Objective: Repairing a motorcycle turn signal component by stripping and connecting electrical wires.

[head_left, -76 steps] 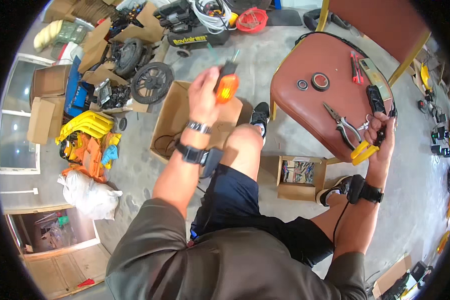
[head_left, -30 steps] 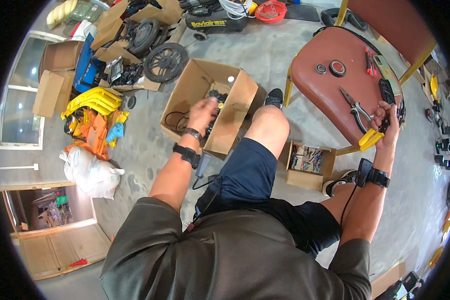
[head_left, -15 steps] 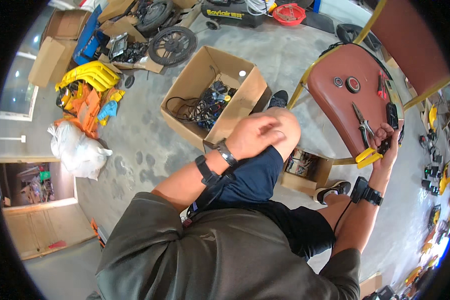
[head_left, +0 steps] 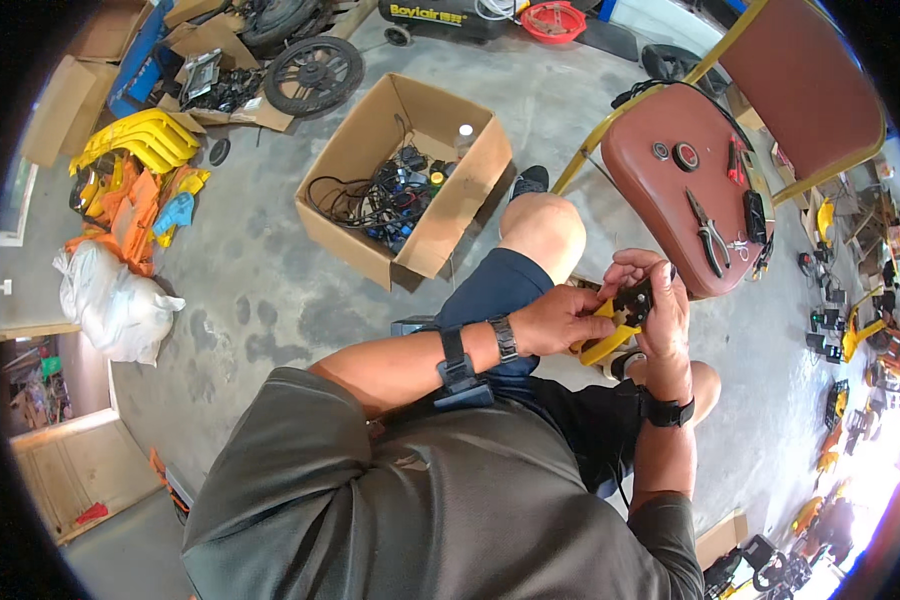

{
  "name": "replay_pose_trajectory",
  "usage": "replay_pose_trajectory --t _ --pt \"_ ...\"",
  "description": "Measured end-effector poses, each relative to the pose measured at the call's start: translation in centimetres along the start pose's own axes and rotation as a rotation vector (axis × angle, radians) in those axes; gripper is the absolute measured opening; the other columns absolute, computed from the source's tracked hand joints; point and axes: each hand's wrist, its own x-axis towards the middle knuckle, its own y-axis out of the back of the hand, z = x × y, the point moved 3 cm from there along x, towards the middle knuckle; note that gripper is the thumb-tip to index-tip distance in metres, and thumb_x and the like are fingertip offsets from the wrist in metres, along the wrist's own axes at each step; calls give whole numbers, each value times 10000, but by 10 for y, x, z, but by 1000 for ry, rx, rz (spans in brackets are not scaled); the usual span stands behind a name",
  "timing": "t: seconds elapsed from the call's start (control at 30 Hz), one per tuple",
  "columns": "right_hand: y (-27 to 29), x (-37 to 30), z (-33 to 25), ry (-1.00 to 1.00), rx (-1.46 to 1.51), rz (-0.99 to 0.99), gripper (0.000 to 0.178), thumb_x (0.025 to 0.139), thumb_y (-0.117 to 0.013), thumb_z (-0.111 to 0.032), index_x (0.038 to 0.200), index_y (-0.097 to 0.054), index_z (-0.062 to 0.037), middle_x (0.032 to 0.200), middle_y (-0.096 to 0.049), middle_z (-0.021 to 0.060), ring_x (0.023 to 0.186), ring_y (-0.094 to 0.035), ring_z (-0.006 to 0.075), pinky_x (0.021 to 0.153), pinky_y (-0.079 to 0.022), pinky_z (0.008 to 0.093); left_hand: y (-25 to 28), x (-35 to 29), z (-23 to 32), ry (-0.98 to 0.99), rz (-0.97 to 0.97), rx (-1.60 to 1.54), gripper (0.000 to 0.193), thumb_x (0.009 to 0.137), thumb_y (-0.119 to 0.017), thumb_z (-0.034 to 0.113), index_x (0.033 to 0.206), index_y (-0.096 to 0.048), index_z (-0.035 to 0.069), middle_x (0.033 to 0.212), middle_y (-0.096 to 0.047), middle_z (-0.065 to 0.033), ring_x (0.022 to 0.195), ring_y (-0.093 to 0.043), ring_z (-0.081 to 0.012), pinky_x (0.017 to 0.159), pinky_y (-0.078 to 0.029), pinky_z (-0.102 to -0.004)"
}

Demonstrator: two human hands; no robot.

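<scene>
In front of my right knee I hold a yellow-handled wire stripper (head_left: 610, 343) with a black head. My right hand (head_left: 667, 318) is closed around its head end. My left hand (head_left: 553, 322) grips near the handles, thumb against the yellow; its fingertips are partly hidden. On the brown chair seat (head_left: 645, 190) just beyond lie long-nose pliers (head_left: 708, 235) with dark grips, a small silver tool (head_left: 738, 247) and a black case-like object (head_left: 755, 216). Farther up the seat are a black tape roll (head_left: 685, 156), a smaller ring (head_left: 661, 151) and a red-handled tool (head_left: 735, 162).
A cardboard box (head_left: 330, 235) of tangled cables and a bottle stands ahead of my left knee. Left of it are yellow plastic parts (head_left: 140, 140) and a white bag (head_left: 120, 305). A black wheel (head_left: 313, 77) lies behind. Several parts line the right side.
My right hand has brought the wire stripper from the chair seat's edge toward my lap. My left hand has moved right and taken hold of it. The view has shifted slightly.
</scene>
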Motion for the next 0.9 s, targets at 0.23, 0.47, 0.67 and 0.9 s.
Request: replay_pose_trajectory --t 0.23,0.47,0.67,0.9 --pt "11 -23 -13 43 211 245 604 1050 -354 -436 1249 -505 114 1027 -642 197 890 -657 255 831 -544 351 -14 -2 22 21 -171 65 262 949 -646 264 965 -659 3 774 -636 8 736 -565 -58 649 -473 -256" --pt "-8 -33 -17 92 210 267 608 1043 -388 -433 1264 -492 123 1070 -637 214 924 -633 227 836 -527 329 -15 -12 18 79 -142 -8 175 967 -601 153 911 -629 -10 747 -631 -38 644 -584 -87 561 -452 -244" --pt "31 -64 -8 107 128 448 531 1066 -359 -354 1261 -501 119 1066 -650 211 906 -657 234 802 -522 278 -17 -13 -5 39 -133 66 187 967 -617 165 899 -627 -9 700 -624 -26 610 -576 -85 544 -451 -248" --pt "23 -81 39 -13 82 277 367 1028 -511 -249 1257 -539 36 1054 -660 112 934 -629 166 825 -508 285 -14 -17 1 68 -23 82 184 975 -606 205 1015 -637 28 793 -646 -5 676 -583 -71 563 -453 -229"
